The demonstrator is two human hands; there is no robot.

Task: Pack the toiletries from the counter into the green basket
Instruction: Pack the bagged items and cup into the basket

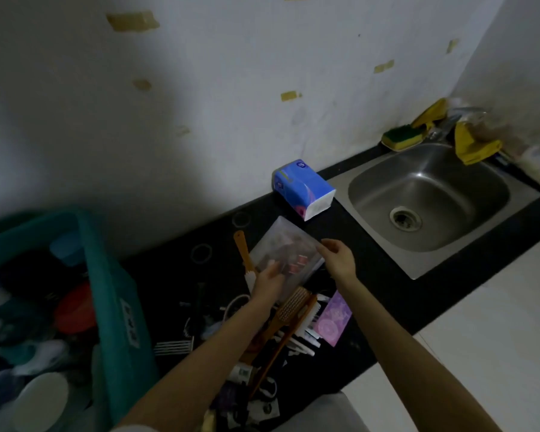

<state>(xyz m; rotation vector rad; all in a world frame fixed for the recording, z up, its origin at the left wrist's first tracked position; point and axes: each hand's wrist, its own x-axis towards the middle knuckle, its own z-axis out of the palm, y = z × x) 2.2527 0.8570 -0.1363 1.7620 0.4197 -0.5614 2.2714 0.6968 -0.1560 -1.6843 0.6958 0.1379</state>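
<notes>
- Two bare hands, both mine, reach over a dark worktop and hold one clear plastic pouch between them.
- My left hand grips the pouch's near left edge, fingers curled over its top face.
- My right hand pinches the pouch's right corner between thumb and fingertips.
- Small red items show faintly through the clear plastic; I cannot make out what they are.
- The pouch is over the middle of the worktop, well apart from the green basket at my left. I cannot tell whether it rests on the surface or is lifted just clear.
- The basket holds a dim jumble, including a red round item, a blue cup and a white round lid.
- Below my hands lies a loose heap of toiletries: a wooden brush, a purple packet just right of it, and small white tubes.
- An orange-handled brush lies just left of the pouch, with two thin rings on the worktop farther left.
- Behind the pouch, near the wall, a blue tissue pack sits on the worktop.
- To the right is a steel sink, set into the worktop.
- A green and yellow sponge and a yellow cloth sit at the sink's far rim.
</notes>
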